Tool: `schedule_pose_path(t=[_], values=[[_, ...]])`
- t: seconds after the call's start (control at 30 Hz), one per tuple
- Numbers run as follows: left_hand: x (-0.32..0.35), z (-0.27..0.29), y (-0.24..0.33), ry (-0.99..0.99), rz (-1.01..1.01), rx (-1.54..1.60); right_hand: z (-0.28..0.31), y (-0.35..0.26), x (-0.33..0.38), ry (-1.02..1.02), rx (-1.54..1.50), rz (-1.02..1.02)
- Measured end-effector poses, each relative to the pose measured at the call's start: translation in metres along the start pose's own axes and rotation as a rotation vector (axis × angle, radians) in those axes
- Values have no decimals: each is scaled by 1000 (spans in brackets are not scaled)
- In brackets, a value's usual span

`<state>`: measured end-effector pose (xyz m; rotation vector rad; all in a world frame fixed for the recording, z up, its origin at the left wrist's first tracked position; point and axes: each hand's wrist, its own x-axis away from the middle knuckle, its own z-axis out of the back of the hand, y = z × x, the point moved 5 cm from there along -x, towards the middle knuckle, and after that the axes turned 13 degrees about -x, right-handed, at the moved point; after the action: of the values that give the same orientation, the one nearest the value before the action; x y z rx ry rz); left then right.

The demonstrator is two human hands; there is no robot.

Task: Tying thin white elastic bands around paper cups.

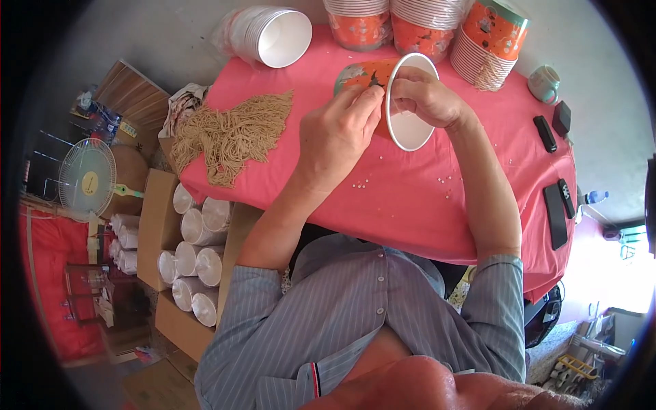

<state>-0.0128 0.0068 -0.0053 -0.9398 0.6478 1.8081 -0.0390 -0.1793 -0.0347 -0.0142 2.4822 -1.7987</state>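
Observation:
An orange paper bucket [369, 71] with dark printed figures lies tilted over the pink-covered table, its white-rimmed mouth turned to the right. My left hand [342, 130] is closed at the bucket's outer wall near the rim, thumb and fingers pressed together there. Through the mouth reaches my right hand [425, 97], its fingers curled together inside near the same stretch of wall. Whatever those fingertips hold is hidden. A pile of tan cords [236, 133] is spread at the table's left. Small white bits [361, 184] are scattered on the cloth below the bucket.
Stacked white buckets [283, 39] lie at the back left; stacks of orange buckets [488, 44] stand along the back. A mug [544, 83], a black phone [555, 215] and small dark objects sit at the right. Left of the table, a carton [156, 229] holds wrapped white cups [208, 266].

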Motion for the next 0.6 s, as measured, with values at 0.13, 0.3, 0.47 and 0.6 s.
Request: schedule_pose_path(t=[0.13,0.3,0.47,0.6], values=[[-2,-4,1,-31,-3,-17,0,-1,-2,-47,88,-31],[0,-9,-20,-59,321,361,2,3,-4,-24,-12,-2],[9,-23,-49,-114,570,627,1,5,-6,-121,-13,-6],[4,-23,-48,-140,747,946,1,2,-8,-148,1,33]])
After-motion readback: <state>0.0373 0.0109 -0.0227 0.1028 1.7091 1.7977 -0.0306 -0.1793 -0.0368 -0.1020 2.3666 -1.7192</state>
